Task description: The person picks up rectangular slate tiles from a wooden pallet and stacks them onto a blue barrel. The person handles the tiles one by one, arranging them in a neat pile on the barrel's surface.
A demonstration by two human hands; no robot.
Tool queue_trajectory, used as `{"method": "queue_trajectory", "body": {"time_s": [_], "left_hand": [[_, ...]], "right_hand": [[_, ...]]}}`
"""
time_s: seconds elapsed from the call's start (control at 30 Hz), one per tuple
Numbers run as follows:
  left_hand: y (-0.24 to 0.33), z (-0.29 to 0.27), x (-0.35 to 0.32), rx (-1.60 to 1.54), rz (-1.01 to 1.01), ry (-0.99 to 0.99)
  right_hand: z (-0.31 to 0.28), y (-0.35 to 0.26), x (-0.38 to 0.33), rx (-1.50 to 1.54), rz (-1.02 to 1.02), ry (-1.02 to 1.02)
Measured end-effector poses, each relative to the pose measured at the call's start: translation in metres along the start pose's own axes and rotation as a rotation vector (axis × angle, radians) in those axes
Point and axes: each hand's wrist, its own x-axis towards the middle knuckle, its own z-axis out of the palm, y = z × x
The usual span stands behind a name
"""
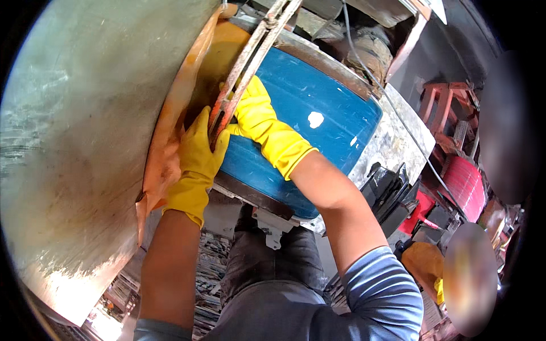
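Note:
Both of my hands wear yellow rubber gloves. My left hand (198, 156) lies by the edge of an orange, leather-like sheet (165, 150), its thumb and fingers apart on either side of the lower end of a worn metal bar frame (238, 77). From the right, my right hand (256, 113) reaches over a scuffed blue rounded surface (318, 108); the bars partly cover its fingertips, so its grip is hidden. The sheet runs along a large pale, curved panel (96, 113) on the left and continues behind the bars.
A grey cable (392, 102) runs down across the right side. Beyond it are a red metal frame (446, 108), a pink-red cylinder (463, 187) and black parts (387, 190). A metal bracket (274, 224) juts out below the blue surface, in front of my legs.

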Motion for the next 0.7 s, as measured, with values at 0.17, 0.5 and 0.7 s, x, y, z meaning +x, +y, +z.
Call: {"method": "queue_trajectory", "body": {"time_s": [0.17,0.5,0.7], "left_hand": [[0.002,-0.002,0.001,-0.013,-0.043,-0.033],[-0.002,-0.001,0.002,-0.021,0.003,-0.006],[0.000,0.002,0.002,0.048,-0.034,-0.012]], "right_hand": [[0.027,0.006,-0.004,0.397,0.090,0.088],[-0.078,-0.014,-0.088,-0.017,0.140,0.052],[-0.146,-0.018,-0.258,-0.076,0.353,0.045]]}}
